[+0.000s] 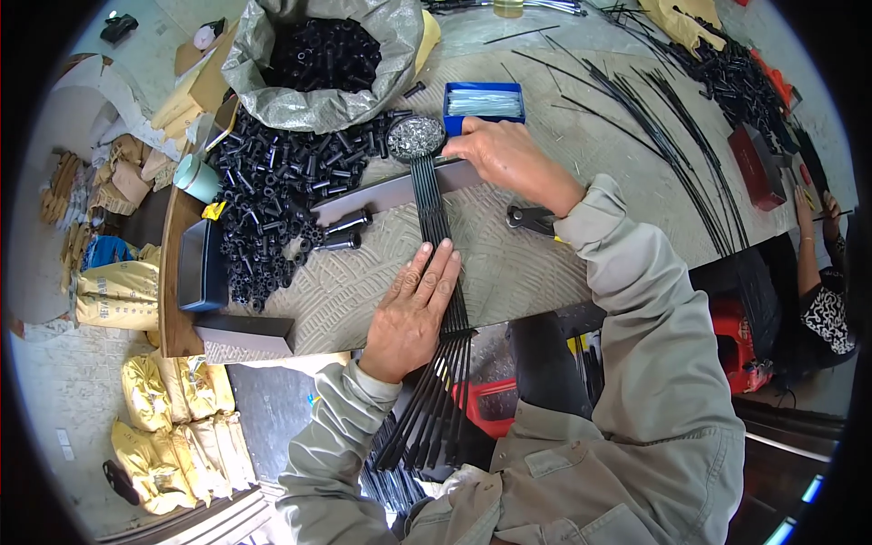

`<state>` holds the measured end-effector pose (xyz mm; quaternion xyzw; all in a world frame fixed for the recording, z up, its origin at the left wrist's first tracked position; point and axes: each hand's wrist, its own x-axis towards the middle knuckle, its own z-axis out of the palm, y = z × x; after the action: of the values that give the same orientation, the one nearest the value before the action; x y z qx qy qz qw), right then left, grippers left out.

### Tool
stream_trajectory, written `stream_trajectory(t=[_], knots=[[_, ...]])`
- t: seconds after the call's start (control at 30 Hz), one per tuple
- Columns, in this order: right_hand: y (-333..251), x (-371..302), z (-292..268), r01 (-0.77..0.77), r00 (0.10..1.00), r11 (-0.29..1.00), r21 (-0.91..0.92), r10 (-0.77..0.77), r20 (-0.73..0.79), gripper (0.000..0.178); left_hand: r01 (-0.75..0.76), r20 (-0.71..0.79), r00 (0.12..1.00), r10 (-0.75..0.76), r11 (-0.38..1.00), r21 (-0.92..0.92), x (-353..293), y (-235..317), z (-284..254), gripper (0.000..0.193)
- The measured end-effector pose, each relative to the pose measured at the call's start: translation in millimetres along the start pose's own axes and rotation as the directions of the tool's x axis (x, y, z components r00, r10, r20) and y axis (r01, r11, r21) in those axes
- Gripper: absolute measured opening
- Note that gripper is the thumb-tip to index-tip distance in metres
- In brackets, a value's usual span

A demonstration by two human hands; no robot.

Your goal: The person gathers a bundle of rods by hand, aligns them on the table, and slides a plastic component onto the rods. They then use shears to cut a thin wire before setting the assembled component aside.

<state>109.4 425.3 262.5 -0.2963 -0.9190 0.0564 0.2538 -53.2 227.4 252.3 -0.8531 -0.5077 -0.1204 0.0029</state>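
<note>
A row of thin black rods (429, 195) lies side by side across the table, spreading out past its front edge. My left hand (409, 313) rests flat on them, fingers stretched out. Beyond it, my right hand (509, 162) is bent with thumb and fingers drawn together beside a round dish of small silvery pieces (416, 136); what the fingertips hold, if anything, is hidden. The far rod ends meet the dish's near edge. A grey strip (363, 197) runs beneath the rods. Just behind my right hand stands a blue box of pale thin strips (484, 100).
Black tubular parts (263, 173) are heaped at the left, below an open woven sack (245, 68) of similar parts. Pliers (531, 219) lie right of the rods. More black rods (672, 136) lie farther right. Another person's hand (805, 207) shows at the right edge.
</note>
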Motion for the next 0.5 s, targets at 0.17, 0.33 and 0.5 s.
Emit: stream_trajectory(t=[0.17,0.33,0.5], knots=[[0.8,0.2,4.5,-0.019,1.000,0.998,-0.059,0.018,-0.019,0.014,-0.002,-0.009,1.000,0.002,1.000,0.004,1.6,1.3,-0.3,0.054],[-3.7,3.4,3.7,-0.032,0.999,0.997,-0.071,0.032,0.005,0.015,-0.002,-0.007,1.000,0.002,1.000,0.009,1.8,0.6,0.0,0.053],[1.6,1.2,3.2,0.000,0.998,0.998,-0.059,-0.005,-0.069,0.015,-0.006,-0.007,1.000,0.006,1.000,0.010,2.8,1.7,-0.1,0.054]])
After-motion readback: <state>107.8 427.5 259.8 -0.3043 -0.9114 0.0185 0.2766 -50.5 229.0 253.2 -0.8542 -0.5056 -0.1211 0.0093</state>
